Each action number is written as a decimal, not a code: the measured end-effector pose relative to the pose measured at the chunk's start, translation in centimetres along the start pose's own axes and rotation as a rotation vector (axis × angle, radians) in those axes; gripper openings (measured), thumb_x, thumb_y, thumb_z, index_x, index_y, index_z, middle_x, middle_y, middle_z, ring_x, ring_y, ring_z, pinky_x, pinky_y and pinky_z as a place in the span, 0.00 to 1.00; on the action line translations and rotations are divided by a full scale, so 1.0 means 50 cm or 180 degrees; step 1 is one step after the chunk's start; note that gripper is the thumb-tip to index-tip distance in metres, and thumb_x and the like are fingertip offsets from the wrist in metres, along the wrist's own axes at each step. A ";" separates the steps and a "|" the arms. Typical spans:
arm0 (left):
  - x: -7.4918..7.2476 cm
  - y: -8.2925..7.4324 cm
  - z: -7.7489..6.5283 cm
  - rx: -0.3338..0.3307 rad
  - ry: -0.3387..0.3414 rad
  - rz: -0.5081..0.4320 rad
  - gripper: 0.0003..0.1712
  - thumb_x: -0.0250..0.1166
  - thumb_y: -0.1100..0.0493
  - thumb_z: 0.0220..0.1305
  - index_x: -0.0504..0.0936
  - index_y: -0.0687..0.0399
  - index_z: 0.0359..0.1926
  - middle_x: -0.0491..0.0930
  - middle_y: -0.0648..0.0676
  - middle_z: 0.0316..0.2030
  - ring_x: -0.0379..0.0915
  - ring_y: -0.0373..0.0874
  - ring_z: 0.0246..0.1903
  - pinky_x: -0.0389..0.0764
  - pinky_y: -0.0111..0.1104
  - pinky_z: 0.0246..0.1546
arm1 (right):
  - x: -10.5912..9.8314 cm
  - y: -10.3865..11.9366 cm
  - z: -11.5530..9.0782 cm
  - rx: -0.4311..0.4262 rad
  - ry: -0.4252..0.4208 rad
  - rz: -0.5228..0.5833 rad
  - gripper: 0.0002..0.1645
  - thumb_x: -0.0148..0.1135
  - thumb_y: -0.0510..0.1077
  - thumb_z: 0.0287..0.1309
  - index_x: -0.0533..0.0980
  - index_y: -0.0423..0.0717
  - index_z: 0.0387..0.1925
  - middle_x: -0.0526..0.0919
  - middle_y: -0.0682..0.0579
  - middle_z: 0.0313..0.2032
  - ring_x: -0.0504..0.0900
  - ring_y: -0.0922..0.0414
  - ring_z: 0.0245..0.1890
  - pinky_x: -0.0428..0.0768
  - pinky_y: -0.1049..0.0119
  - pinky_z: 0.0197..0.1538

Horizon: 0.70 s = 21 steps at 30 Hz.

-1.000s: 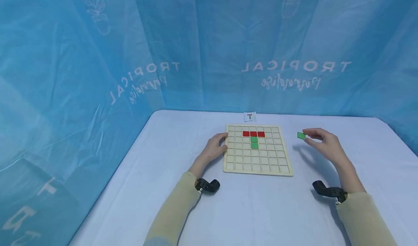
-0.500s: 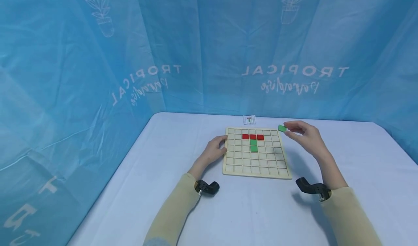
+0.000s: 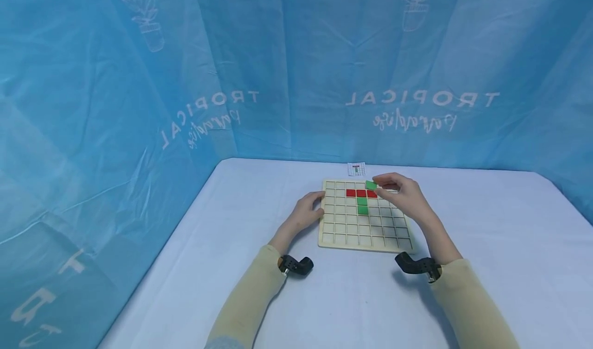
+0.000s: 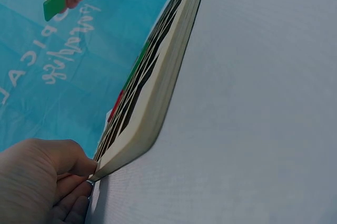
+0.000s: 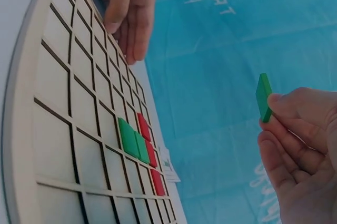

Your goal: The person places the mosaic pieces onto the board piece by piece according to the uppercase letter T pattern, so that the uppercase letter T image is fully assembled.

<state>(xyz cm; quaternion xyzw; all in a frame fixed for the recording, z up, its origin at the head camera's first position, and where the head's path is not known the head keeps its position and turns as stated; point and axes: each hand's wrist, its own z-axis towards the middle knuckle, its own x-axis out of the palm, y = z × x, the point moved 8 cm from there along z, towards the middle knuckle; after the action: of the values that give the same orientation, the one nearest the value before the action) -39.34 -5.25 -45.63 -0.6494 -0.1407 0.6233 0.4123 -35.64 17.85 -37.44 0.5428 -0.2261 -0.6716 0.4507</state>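
A pale wooden grid board (image 3: 343, 226) lies on the table. Set in its cells are three red square tiles (image 3: 361, 193), in a row, with two green square tiles (image 3: 362, 206) below the middle one. Against the board's left edge rests my left hand (image 3: 304, 212), thumb and fingertips spaced along the rim. My right hand (image 3: 404, 197) pinches another green tile (image 5: 263, 97) between thumb and fingers, raised above the upper part of the board. In the head view this tile overlaps the area by the rightmost red tile.
Behind the board lies a small card (image 3: 356, 169) printted with a red and green T on a grid. A white cloth covers the table (image 3: 259, 199). Blue printed curtains (image 3: 315, 55) hang at the back and left.
My right hand has carried the green tile leftward, from beside the board to over its upper part. The left hand stays at the board's left edge.
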 end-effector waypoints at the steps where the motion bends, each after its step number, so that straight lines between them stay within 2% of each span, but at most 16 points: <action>1: 0.000 0.000 0.000 -0.0007 -0.0001 0.0006 0.32 0.56 0.64 0.61 0.64 0.61 0.67 0.65 0.57 0.64 0.56 0.48 0.66 0.57 0.36 0.66 | 0.002 0.007 -0.002 0.0016 0.0008 -0.0008 0.23 0.63 0.48 0.59 0.75 0.42 0.54 0.78 0.43 0.50 0.76 0.46 0.50 0.77 0.50 0.50; 7: 0.002 0.002 0.001 -0.0031 -0.0002 0.0042 0.32 0.57 0.64 0.61 0.64 0.59 0.67 0.65 0.57 0.64 0.56 0.47 0.66 0.57 0.35 0.66 | 0.017 0.000 -0.005 0.0127 0.0058 -0.0056 0.21 0.63 0.47 0.59 0.76 0.42 0.53 0.79 0.43 0.50 0.76 0.46 0.50 0.76 0.48 0.53; 12: 0.001 0.002 0.001 0.0004 -0.0015 0.0019 0.31 0.57 0.64 0.61 0.64 0.60 0.67 0.66 0.57 0.64 0.57 0.48 0.66 0.58 0.36 0.66 | 0.023 -0.031 0.000 0.0246 0.0023 -0.0221 0.21 0.65 0.52 0.57 0.77 0.50 0.51 0.80 0.51 0.48 0.78 0.53 0.48 0.78 0.42 0.43; 14: 0.001 0.001 0.001 0.0011 -0.0009 0.0024 0.31 0.57 0.64 0.61 0.64 0.60 0.67 0.66 0.57 0.64 0.57 0.48 0.66 0.58 0.36 0.66 | 0.025 -0.032 -0.001 0.0248 0.0034 -0.0229 0.21 0.65 0.51 0.57 0.77 0.49 0.51 0.80 0.51 0.48 0.78 0.52 0.48 0.78 0.41 0.43; 19: 0.001 0.001 0.000 -0.0005 0.0005 0.0044 0.32 0.57 0.64 0.62 0.64 0.60 0.67 0.66 0.57 0.64 0.57 0.48 0.66 0.58 0.36 0.66 | 0.027 -0.021 -0.010 0.0255 0.0151 -0.0062 0.20 0.64 0.44 0.58 0.76 0.41 0.52 0.79 0.43 0.50 0.77 0.46 0.50 0.76 0.47 0.52; 21: 0.000 0.001 0.000 -0.0016 0.0006 0.0034 0.32 0.57 0.64 0.62 0.64 0.60 0.67 0.66 0.57 0.64 0.57 0.48 0.66 0.58 0.36 0.66 | 0.031 -0.027 -0.012 0.0310 0.0202 -0.0036 0.20 0.64 0.43 0.59 0.76 0.41 0.52 0.78 0.44 0.50 0.77 0.47 0.50 0.77 0.51 0.53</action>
<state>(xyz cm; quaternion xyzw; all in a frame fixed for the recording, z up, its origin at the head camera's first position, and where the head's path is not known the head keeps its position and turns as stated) -39.34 -5.27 -45.67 -0.6518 -0.1383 0.6245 0.4075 -35.57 17.31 -39.51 0.5865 -0.2410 -0.6448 0.4268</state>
